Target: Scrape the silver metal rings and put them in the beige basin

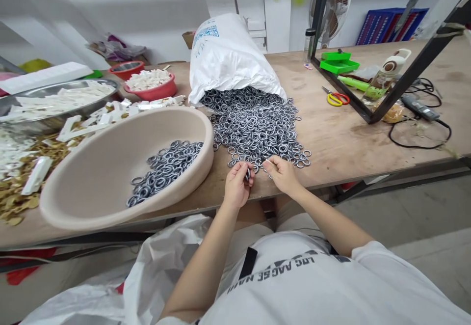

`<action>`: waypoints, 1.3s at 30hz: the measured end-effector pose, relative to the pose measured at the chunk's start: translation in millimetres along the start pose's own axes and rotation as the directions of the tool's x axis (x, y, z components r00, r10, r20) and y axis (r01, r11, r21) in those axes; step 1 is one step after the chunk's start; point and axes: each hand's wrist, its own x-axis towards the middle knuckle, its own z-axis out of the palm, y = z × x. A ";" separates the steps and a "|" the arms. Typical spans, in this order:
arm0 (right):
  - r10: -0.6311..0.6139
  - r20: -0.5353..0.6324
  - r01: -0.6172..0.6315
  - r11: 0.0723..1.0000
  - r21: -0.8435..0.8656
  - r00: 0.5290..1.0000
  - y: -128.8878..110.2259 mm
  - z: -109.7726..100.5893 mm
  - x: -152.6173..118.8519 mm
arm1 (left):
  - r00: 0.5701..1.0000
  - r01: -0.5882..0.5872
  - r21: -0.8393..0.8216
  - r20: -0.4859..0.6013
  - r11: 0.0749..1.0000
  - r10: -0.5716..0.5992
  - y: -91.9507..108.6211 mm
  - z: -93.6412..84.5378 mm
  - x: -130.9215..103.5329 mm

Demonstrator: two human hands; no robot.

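Beige basin is sitting on the table at the person's left, holding grey rings, likely for short reach. Left hand is curling near the table's front edge, fingers gripping at least one dark ring. White sack is lying on its side, mouth facing the person, presumably so the ring pile is spreading within reach. Right hand is angling in, thumb and index pinching at the pile's near edge; can't tell if they're holding anything.

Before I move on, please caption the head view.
Left hand holding round grey rings, right hand at the near edge of the ring heap spilling from a white sack.
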 end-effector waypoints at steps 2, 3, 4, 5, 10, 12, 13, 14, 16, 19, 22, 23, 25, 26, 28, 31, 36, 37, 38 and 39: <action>0.004 0.002 -0.004 1.000 0.000 1.000 0.1 -0.3 -0.2 | 1.000 -0.007 0.002 0.002 1.000 0.007 -0.3 -0.5 0.1; 0.004 0.001 -0.004 1.000 0.000 1.000 0.4 -0.3 -0.2 | 1.000 -0.006 0.004 0.004 1.000 0.006 -0.4 -0.8 0.1; 0.002 -0.001 -0.002 1.000 0.000 1.000 0.8 -0.2 -0.2 | 1.000 -0.006 0.003 0.007 1.000 0.006 -0.5 -1.2 0.2; -0.003 -0.002 0.003 1.000 0.002 1.000 1.2 -0.1 -0.3 | 1.000 -0.005 0.001 0.009 1.000 0.005 -0.7 -1.5 0.3; -0.029 0.001 0.029 1.000 0.000 1.000 2.6 -0.5 -1.0 | 1.000 -0.006 -0.006 0.016 1.000 0.006 -1.1 -1.7 1.1; -0.037 -0.003 0.037 0.999 -0.001 0.999 2.8 -0.8 -1.1 | 1.000 -0.006 -0.002 0.017 1.000 0.006 -1.4 -1.4 1.7; -0.039 -0.006 0.039 0.999 -0.002 0.999 2.8 -0.7 -1.0 | 1.000 -0.007 0.002 0.019 1.000 0.007 -1.6 -1.2 2.0; -0.040 -0.009 0.040 0.999 -0.003 0.999 2.9 -0.6 -0.9 | 1.000 -0.010 0.006 0.022 1.000 0.010 -1.8 -1.2 2.4; -0.038 -0.019 0.038 0.999 -0.004 0.999 3.3 -0.1 -0.6 | 0.999 -0.012 0.015 0.031 1.000 0.011 -2.1 -1.3 2.9; -0.036 -0.030 0.036 0.999 -0.001 0.999 4.2 1.1 -0.6 | 0.999 -0.006 0.026 0.038 1.000 0.005 -2.3 -1.9 3.0; -0.039 -0.045 0.039 0.999 0.001 0.998 5.2 1.9 -1.1 | 0.999 -0.011 0.022 0.038 1.000 0.010 -2.2 -2.4 2.4; -0.038 -0.050 0.038 0.999 0.002 0.998 5.3 2.1 -1.3 | 0.999 -0.014 0.016 0.040 1.000 0.014 -2.1 -2.5 2.0; -0.029 -0.053 0.030 0.999 0.015 0.998 5.2 2.2 -1.4 | 0.999 -0.023 0.004 0.046 1.000 0.023 -1.8 -2.6 1.1; -0.019 -0.055 0.020 0.999 0.028 0.998 4.9 2.2 -1.5 | 0.999 -0.028 0.000 0.047 1.000 0.028 -1.7 -2.6 0.7; 0.010 -0.073 -0.006 0.999 0.053 0.997 4.2 1.5 -1.6 | 0.998 -0.036 0.002 0.045 0.999 0.036 -1.5 -2.5 -0.2; 0.041 -0.126 -0.040 0.999 0.013 0.991 3.7 -2.6 -3.8 | 0.998 -0.040 0.010 0.048 0.999 0.040 -1.6 -2.5 -1.0; -0.068 -0.022 0.053 0.918 -0.393 0.997 6.3 -16.1 -15.9 | 0.998 -0.047 -0.027 0.034 0.999 0.048 -1.7 -3.2 -1.0; -0.066 0.030 0.072 0.889 -0.453 0.997 7.1 -18.1 -18.5 | 0.998 -0.047 -0.041 0.029 0.998 0.048 -1.5 -3.4 -0.9; -0.058 0.077 0.089 0.865 -0.494 0.995 7.8 -19.4 -20.7 | 0.999 -0.045 -0.055 0.023 0.997 0.047 -1.4 -3.7 -0.8; -0.050 0.114 0.102 0.849 -0.519 0.992 8.5 -20.1 -22.5 | 0.999 -0.044 -0.069 0.015 0.997 0.045 -1.3 -4.1 -0.7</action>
